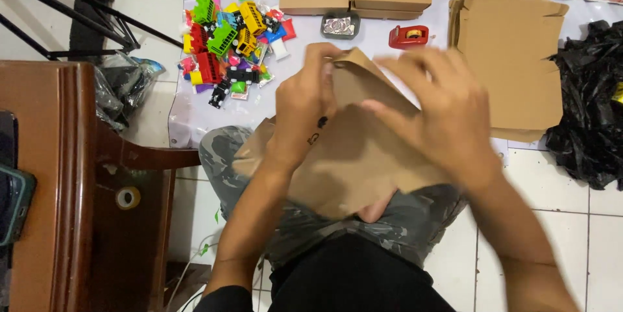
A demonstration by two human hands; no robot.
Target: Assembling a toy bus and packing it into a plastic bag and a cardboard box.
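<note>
White tiled floor [564, 214] w/ pale sheet [195, 111], brown wooden furniture [65, 175] at left, black tripod legs [71, 7] behind

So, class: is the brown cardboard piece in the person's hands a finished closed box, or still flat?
Still flat, partly folded: the cardboard piece lies as a sheet between the left hand and right hand, with no walls formed.

Matt brown cardboard sheet [350, 156], glossy plastic toys [227, 39], crinkled shiny black plastic bag [587, 111], polished wooden chair [58, 175], smooth glazed floor tiles [571, 221]
</note>
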